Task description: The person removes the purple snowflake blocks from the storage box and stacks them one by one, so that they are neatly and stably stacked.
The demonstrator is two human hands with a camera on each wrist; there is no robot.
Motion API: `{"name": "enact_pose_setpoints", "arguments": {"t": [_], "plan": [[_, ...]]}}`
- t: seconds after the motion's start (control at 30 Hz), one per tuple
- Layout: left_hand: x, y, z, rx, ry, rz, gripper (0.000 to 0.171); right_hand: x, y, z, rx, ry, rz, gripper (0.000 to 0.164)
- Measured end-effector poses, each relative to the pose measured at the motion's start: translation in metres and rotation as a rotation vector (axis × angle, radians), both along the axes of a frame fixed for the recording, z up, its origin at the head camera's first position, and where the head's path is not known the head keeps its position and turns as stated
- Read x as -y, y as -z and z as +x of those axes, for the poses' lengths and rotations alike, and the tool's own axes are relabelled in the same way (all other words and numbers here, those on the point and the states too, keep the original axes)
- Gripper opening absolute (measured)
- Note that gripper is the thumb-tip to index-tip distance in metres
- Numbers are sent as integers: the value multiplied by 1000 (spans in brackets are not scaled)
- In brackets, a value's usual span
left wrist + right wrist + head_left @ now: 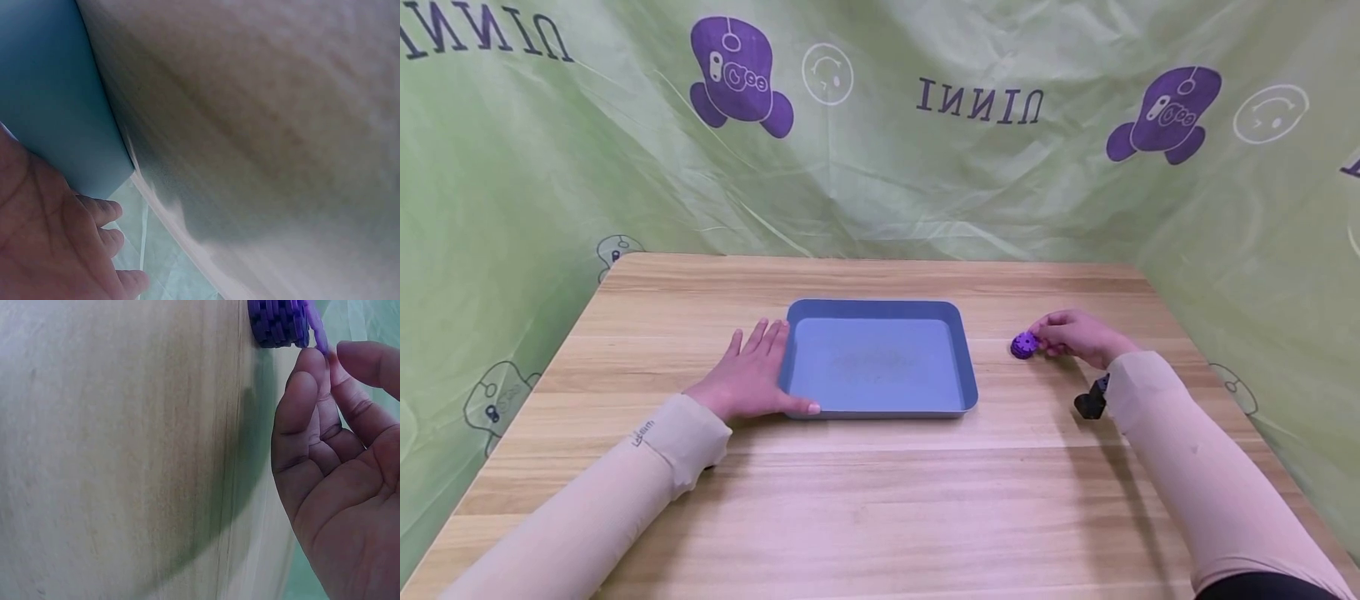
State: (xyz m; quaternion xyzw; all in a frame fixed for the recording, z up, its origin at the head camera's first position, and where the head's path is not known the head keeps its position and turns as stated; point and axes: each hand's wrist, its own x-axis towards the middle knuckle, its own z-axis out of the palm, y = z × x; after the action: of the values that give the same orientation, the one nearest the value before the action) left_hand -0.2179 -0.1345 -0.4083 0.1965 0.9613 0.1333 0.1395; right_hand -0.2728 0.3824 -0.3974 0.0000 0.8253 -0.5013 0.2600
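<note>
A stack of purple notched discs [274, 324] stands on the table to the right of a blue tray [880, 367]. My right hand [1078, 333] pinches a purple notched disc [316, 326] at its edge, on top of the stack; the fingertips are at the disc's rim in the right wrist view. At the tray's left side, my left hand [748, 379] lies with fingers spread, its thumb over the front left corner. In the left wrist view the left palm [44, 231] is against the tray wall [59, 94].
A small black object [1088, 403] is near the right sleeve [1157, 425], partly hidden by it. The wooden table [880, 508] is bordered at the back and sides by a green printed cloth [880, 167].
</note>
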Motion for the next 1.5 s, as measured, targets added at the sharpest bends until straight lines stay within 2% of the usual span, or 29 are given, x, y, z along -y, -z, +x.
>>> {"name": "enact_pose_setpoints", "arguments": {"t": [0.27,0.6,0.87,1.2,1.5], "plan": [[-1,1,2,7,-1,0,142,3,2,2,15,22,-3,33],[0,0,2,-3,-4,-1,141,2,1,1,20,5,10,37],[-1,1,3,4,-6,5,141,1,2,2,23,8,0,35],[-3,2,0,19,4,-4,144,-8,4,10,5,51,-24,30],[2,7,-4,43,-19,64,143,-17,10,17,-37,80,10,31]]}}
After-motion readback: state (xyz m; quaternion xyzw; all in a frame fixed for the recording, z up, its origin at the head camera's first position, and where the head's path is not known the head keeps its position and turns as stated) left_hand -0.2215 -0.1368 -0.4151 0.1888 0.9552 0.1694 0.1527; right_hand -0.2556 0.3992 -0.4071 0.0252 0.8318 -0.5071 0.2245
